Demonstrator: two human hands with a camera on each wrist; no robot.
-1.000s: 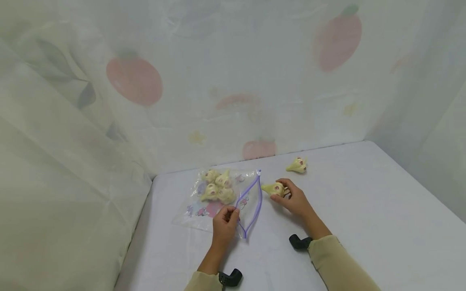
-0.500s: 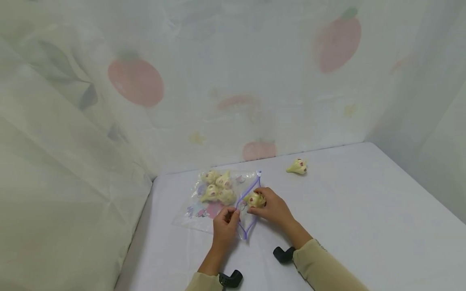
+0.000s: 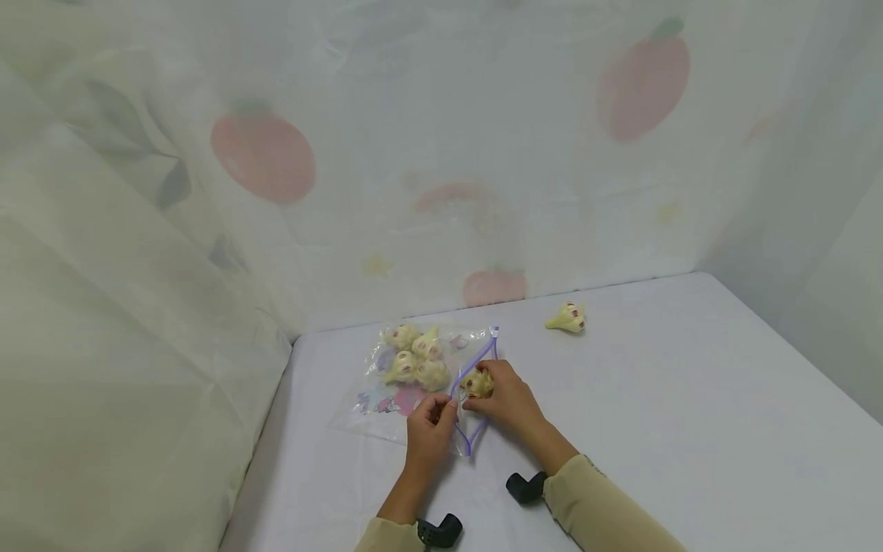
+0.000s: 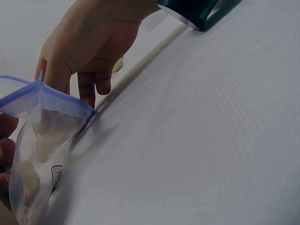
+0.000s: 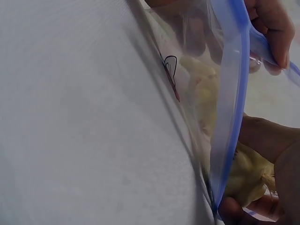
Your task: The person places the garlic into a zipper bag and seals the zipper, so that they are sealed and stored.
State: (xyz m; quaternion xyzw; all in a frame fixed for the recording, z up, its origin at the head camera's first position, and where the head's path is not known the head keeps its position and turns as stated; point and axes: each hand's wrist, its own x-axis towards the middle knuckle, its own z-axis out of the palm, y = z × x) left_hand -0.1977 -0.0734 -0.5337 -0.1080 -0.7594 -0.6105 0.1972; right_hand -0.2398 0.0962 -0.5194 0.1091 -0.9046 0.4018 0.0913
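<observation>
A clear zip bag (image 3: 366,420) with a purple zip strip and printed figures lies on the table, its mouth held apart toward the right. Several garlic bulbs (image 3: 403,368) show through its plastic. My left hand (image 3: 428,433) pinches the near lip of the mouth between thumb and fingers. With thumb and fingers, my right hand (image 3: 509,399) grips another garlic bulb (image 3: 477,382) at the opening. The right wrist view shows this garlic bulb (image 5: 248,176) partly behind the purple strip (image 5: 239,93), roots toward my palm. In the left wrist view, my right hand (image 4: 89,44) reaches over the bag's mouth.
One more garlic bulb (image 3: 569,317) lies loose on the white table (image 3: 655,399), behind and right of the bag. A fruit-print curtain (image 3: 538,192) hangs along the back edge, and a pale sheet (image 3: 124,345) hangs at the left.
My right hand has carried its garlic bulb leftward, from the table right of the bag to inside the opening. My left hand keeps its pinch on the lip.
</observation>
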